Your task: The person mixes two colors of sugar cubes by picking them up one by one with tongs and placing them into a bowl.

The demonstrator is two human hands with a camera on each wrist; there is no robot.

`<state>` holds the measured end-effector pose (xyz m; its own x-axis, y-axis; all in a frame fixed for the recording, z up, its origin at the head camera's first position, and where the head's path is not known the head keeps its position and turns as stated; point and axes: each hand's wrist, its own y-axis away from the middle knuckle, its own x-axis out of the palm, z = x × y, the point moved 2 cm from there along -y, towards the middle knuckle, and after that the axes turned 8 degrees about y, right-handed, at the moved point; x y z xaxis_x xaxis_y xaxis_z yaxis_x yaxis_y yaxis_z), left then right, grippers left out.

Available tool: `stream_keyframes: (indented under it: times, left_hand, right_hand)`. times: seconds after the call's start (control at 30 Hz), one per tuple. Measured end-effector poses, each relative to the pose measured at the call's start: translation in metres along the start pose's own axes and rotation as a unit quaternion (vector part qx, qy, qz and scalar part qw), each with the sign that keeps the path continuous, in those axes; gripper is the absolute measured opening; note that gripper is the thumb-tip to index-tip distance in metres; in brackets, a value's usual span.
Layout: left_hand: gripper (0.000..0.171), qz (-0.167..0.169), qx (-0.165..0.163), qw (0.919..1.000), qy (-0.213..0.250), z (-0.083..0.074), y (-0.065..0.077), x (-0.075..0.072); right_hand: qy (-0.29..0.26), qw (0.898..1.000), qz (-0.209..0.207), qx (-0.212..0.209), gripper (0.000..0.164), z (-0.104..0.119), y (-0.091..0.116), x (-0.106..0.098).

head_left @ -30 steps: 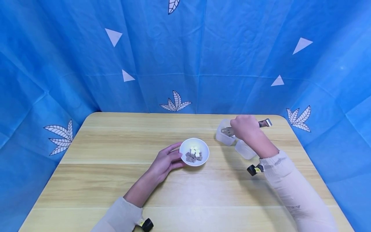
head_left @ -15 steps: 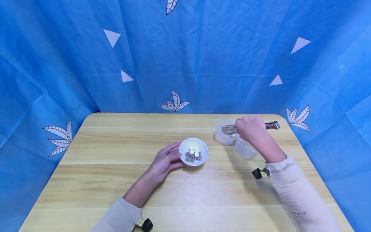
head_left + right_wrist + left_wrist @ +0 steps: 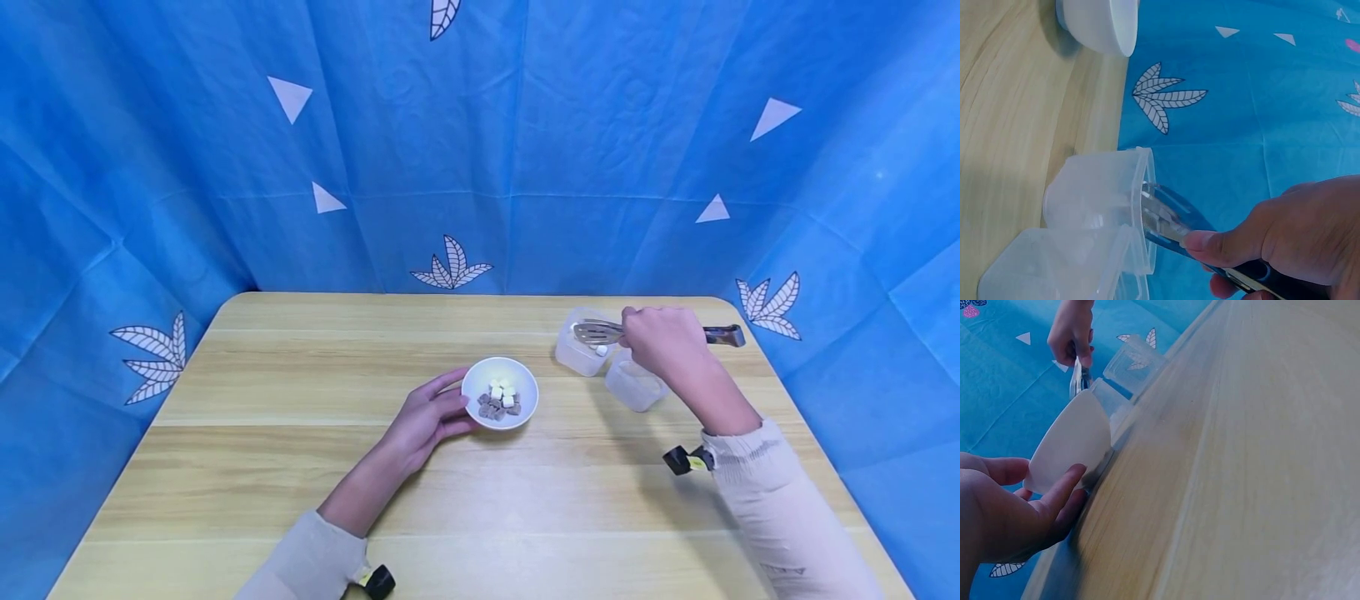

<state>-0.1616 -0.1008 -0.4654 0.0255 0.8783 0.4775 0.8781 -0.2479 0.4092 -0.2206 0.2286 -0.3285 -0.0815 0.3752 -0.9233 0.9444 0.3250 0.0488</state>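
My left hand [image 3: 425, 421] holds a white bowl [image 3: 527, 398] by its left side, with fingers spread along its wall. White cubes [image 3: 503, 392] and brown cubes [image 3: 495, 407] lie together inside the bowl. My right hand [image 3: 666, 340] grips metal tongs [image 3: 597, 332], whose slotted heads reach into the mouth of a clear plastic container [image 3: 576, 357]. In the right wrist view, the tongs [image 3: 1166, 222] enter over that container's rim [image 3: 1147, 162]. A small white piece [image 3: 602, 351] shows inside the container below the tongs.
A second clear container [image 3: 633, 390] stands against the first, nearer me and under my right wrist. The wooden table [image 3: 315, 358] ends at a blue patterned curtain [image 3: 480, 150] at the back and sides.
My right hand has shifted right and slightly toward me, and the tongs lie more level over the container. My left hand and the bowl stay in place.
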Motion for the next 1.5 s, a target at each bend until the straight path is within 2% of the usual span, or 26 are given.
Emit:
stream_keyframes:
  times: [0.17, 0.47, 0.83, 1.0, 1.2, 1.27, 1.5]
  left_hand:
    - [0.056, 0.000, -0.001, 1.0000, 0.002, 0.000, 0.001, 0.000]
    - [0.056, -0.002, -0.002, 1.0000, 0.001, 0.000, 0.001, 0.000]
    - [0.055, -0.003, -0.003, 1.0000, 0.000, 0.000, 0.001, 0.001]
    - [0.055, -0.001, -0.003, 1.0000, 0.000, -0.001, 0.001, 0.002]
    - [0.056, -0.004, -0.002, 1.0000, 0.003, -0.002, 0.002, 0.002]
    - [0.055, -0.005, -0.002, 1.0000, 0.004, -0.002, 0.002, 0.002]
    - [0.056, -0.005, 0.001, 0.9999, 0.009, -0.001, 0.001, 0.001]
  right_hand:
    - [-0.002, 1.000, -0.030, 0.005, 0.022, -0.001, 0.007, -0.001]
    - [0.012, 0.993, -0.119, 0.001, 0.031, 0.001, 0.017, -0.003]
    - [-0.015, 0.985, -0.169, -0.012, 0.030, 0.010, 0.025, -0.013]
    - [-0.021, 0.986, -0.163, -0.016, 0.024, 0.013, 0.026, -0.017]
    - [-0.027, 0.987, -0.155, -0.020, 0.028, 0.019, 0.026, -0.016]
    - [-0.030, 0.990, -0.137, -0.024, 0.029, 0.022, 0.025, -0.015]
    - [-0.032, 0.998, -0.032, -0.044, 0.030, 0.033, 0.030, -0.013]
